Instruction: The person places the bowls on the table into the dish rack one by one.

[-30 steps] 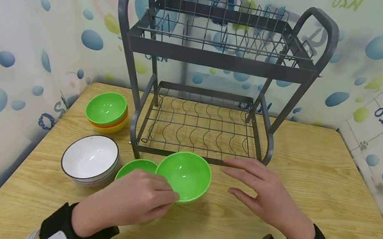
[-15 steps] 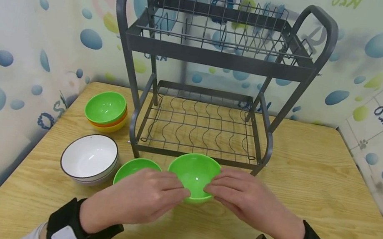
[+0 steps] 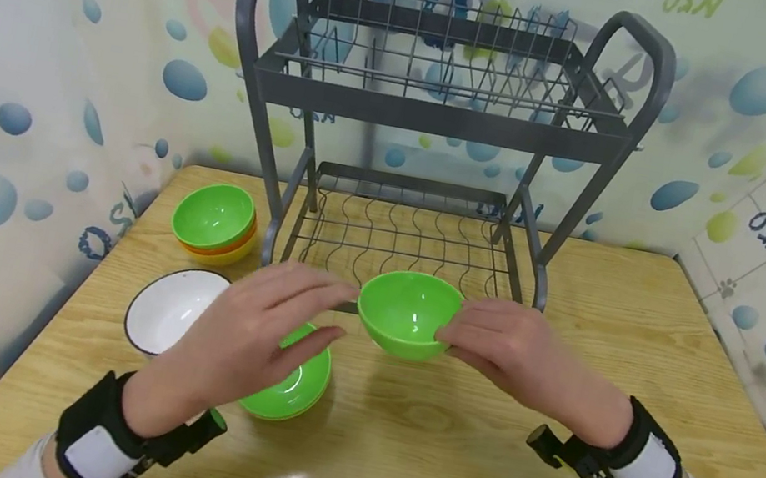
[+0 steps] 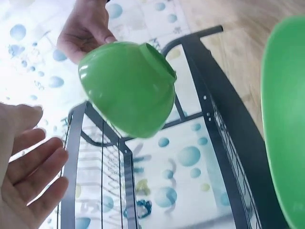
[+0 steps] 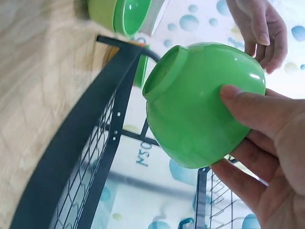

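A green bowl (image 3: 408, 315) is held in the air in front of the dish rack (image 3: 440, 122). My right hand (image 3: 512, 349) pinches its right rim, and the right wrist view shows the thumb on the outside of the bowl (image 5: 200, 109). My left hand (image 3: 262, 324) is beside the bowl's left rim with thumb and fingers spread apart; in the left wrist view a gap separates that hand (image 4: 31, 167) from the bowl (image 4: 128, 88). Below my left hand, another green bowl (image 3: 292, 393) stands on the table, partly hidden by the hand.
A white bowl with a dark rim (image 3: 165, 312) stands at the left, partly covered by my left hand. Behind it is a stack of bowls, green (image 3: 213, 217) over orange and yellow. The two-tier rack stands on the wooden table (image 3: 614, 312) against a patterned backdrop.
My right hand has reached the green bowl and taken its rim. The bowl has moved right and up toward the rack. My left hand has let go and drawn back left.
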### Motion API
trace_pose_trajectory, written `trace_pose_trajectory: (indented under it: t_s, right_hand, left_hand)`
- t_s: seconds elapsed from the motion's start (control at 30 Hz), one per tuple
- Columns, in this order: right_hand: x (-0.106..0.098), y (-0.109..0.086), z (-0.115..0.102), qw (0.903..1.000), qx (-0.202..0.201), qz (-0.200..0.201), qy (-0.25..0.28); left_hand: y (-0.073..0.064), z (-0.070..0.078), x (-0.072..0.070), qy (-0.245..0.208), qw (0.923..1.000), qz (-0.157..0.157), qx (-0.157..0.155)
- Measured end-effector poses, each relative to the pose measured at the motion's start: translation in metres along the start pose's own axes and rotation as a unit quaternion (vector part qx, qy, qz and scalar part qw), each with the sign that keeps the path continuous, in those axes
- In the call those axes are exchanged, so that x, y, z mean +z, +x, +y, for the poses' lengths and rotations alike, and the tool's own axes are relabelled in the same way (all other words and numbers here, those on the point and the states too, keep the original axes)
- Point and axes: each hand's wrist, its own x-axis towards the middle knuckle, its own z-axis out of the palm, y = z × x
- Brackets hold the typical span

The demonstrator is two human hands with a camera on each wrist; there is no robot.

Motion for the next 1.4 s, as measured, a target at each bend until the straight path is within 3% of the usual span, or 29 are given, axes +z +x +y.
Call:
trace_pose_trajectory:
  t_s: [0.13,0.23,0.33,0.47,0.6,0.67,0.77,0.9,1.0,1.07,1.2,1.4]
  right_hand:
    - [-0.006,0.005,0.019,0.9995,0.024,0.015,0.012]
    - [-0.01,0.01,0.033,0.9972,0.07,0.023,0.014]
    - [-0.016,0.018,0.045,0.9906,0.135,0.016,0.017]
    - [-0.023,0.03,0.061,0.9765,0.211,0.007,0.043]
    - [-0.025,0.042,0.074,0.9486,0.298,0.001,0.106]
    - [-0.024,0.047,0.081,0.9295,0.34,0.005,0.143]
    - [-0.021,0.054,0.091,0.8994,0.388,0.02,0.199]
    - [-0.016,0.06,0.102,0.8577,0.424,0.056,0.286]
    - [-0.014,0.064,0.11,0.8316,0.435,0.077,0.337]
    - [-0.012,0.067,0.115,0.8146,0.446,0.087,0.36]
    - [-0.008,0.07,0.124,0.7877,0.476,0.097,0.379]
    - [0.001,0.067,0.139,0.7677,0.511,0.101,0.373]
  left_hand:
    - [0.004,-0.021,-0.013,-0.011,0.9938,0.074,-0.082]
    - [0.007,-0.039,-0.022,-0.024,0.9797,0.133,-0.148]
    - [0.01,-0.055,-0.03,-0.021,0.9632,0.167,-0.21]
    - [0.015,-0.075,-0.039,-0.012,0.9461,0.166,-0.278]
    - [0.023,-0.093,-0.043,-0.047,0.9314,0.138,-0.334]
    - [0.027,-0.102,-0.043,-0.088,0.9239,0.124,-0.351]
    - [0.031,-0.111,-0.04,-0.167,0.9061,0.122,-0.369]
    - [0.035,-0.118,-0.032,-0.295,0.868,0.148,-0.371]
    - [0.036,-0.119,-0.029,-0.363,0.847,0.159,-0.354]
    - [0.036,-0.12,-0.028,-0.383,0.841,0.158,-0.347]
    - [0.038,-0.118,-0.027,-0.39,0.8381,0.153,-0.349]
    - [0.04,-0.118,-0.023,-0.379,0.8303,0.177,-0.368]
